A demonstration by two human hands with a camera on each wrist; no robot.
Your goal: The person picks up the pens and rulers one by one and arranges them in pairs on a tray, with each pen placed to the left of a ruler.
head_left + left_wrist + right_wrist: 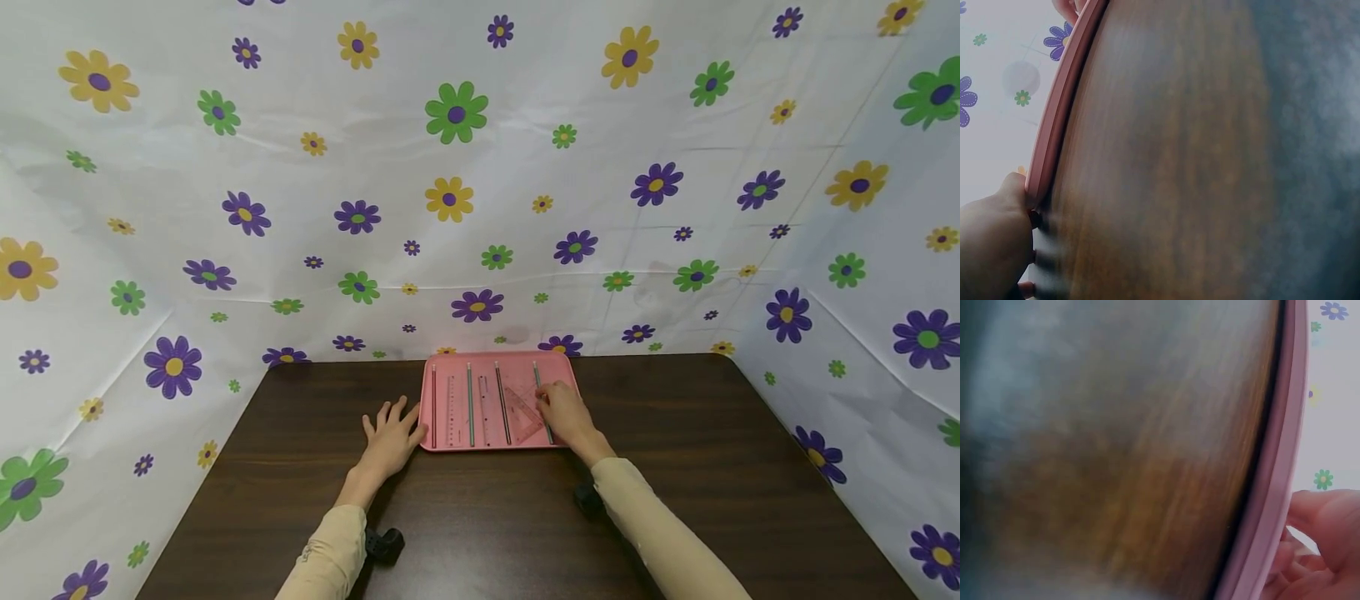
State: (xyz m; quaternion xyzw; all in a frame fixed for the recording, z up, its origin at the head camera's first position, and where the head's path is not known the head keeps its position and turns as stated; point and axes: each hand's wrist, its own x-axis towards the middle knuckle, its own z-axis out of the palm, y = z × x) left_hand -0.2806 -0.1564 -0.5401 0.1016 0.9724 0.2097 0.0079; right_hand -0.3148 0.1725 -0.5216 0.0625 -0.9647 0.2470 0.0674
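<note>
A pink tray [498, 358] lies at the back of the table, holding pencils, clear rulers and a clear set square in upright rows. Beside its left rim is my left hand [390, 440], fingers spread, with the thumb touching the tray's front left corner. My right hand [567, 414] reaches over the right side, its bent fingertips pinching the rightmost green pencil [537, 375]. Just left of that pencil lies the set square [525, 421]. In the right wrist view the thumb and curled fingers [1319, 515] show behind the tray's rim [1272, 487]; the pencil is hidden there.
From the left, the tray carries a dark red pencil [433, 408], a ruler [451, 412], a green pencil [470, 404], a second ruler [484, 408] and a dark pencil [502, 404]. A flowered sheet [450, 275] hangs behind the dark wooden table [480, 508].
</note>
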